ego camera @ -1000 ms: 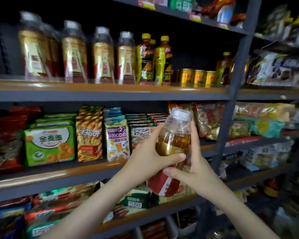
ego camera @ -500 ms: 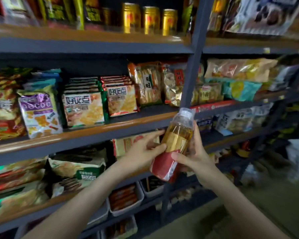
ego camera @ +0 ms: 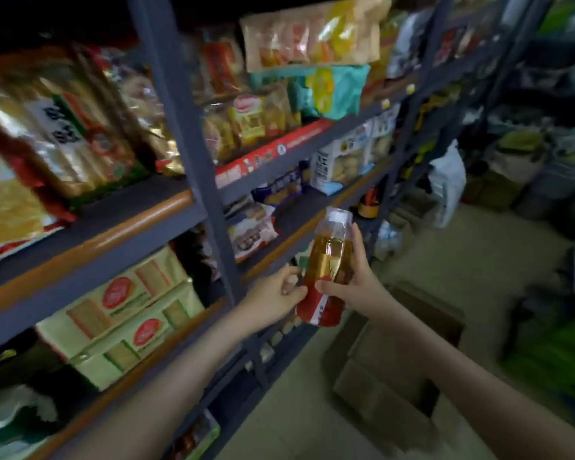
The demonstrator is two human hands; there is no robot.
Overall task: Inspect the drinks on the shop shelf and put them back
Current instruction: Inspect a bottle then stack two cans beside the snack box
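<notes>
The clear plastic bottle of amber drink, red-labelled and white-capped (ego camera: 326, 260), is mid-inspection, tilted before the grey metal shelf rack (ego camera: 180, 111), my right hand (ego camera: 354, 288) gripping its middle with curled fingers and my left hand (ego camera: 273, 298) pinching its lower edge; next, I judge, return it upright to the drinks shelf, which is out of view.

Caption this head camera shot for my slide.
Left hand and right hand hold a bottle beside snack shelves.

Left hand (ego camera: 273, 295) and right hand (ego camera: 357, 287) grip, fingers (ego camera: 287, 272) curled
</notes>
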